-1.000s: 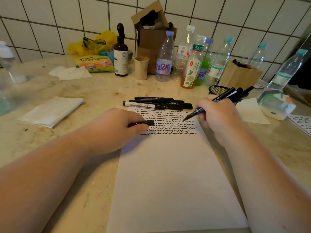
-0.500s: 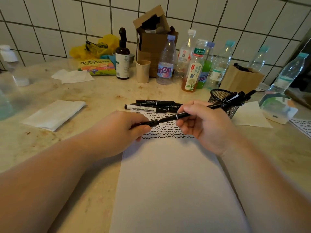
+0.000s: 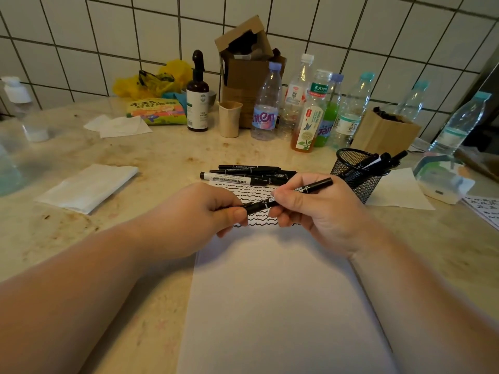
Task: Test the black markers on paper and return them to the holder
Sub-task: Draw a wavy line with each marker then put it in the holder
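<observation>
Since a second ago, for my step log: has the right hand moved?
Yes. The right hand left the wavy lines' right end, moving toward the left hand.

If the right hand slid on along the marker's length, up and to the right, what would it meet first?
Most likely the black mesh pen holder, just beyond the black marker the right hand grips; depth is uncertain.

The marker (image 3: 290, 195) I hold reads "MARKER". A white-barrelled pen (image 3: 229, 179) beyond my paper says "WHITEBOARD", upside down. The far purple-capped bottle (image 3: 266, 103) shows "nten"; the tea bottle (image 3: 310, 114) bears Chinese characters.
</observation>
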Action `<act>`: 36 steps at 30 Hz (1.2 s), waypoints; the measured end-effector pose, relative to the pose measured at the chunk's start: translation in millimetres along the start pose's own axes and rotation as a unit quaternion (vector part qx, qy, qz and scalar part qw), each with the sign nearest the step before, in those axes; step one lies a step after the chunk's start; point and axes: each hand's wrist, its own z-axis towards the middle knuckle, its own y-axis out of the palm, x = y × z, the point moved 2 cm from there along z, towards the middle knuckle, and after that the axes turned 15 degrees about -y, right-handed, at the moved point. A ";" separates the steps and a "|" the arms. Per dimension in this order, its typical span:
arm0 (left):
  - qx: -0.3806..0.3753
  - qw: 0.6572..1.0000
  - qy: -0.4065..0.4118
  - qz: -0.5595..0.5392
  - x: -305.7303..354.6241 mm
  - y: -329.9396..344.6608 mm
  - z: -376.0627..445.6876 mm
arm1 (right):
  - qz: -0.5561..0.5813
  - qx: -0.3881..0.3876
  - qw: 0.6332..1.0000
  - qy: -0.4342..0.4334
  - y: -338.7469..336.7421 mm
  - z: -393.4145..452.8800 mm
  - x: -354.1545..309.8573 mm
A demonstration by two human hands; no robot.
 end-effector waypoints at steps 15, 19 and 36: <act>0.048 0.999 -0.021 -0.005 -3.1 -3.9 5.0 | -0.107 0.152 0.974 -0.132 -12.7 1.2 -17.9; 0.067 0.997 -0.013 0.035 -5.4 -3.4 6.2 | -0.272 0.342 0.888 -0.141 -32.2 0.2 -20.4; 0.075 0.996 -0.016 0.043 -8.1 -2.5 8.3 | -0.356 0.319 0.863 -0.164 -28.6 -3.4 -24.5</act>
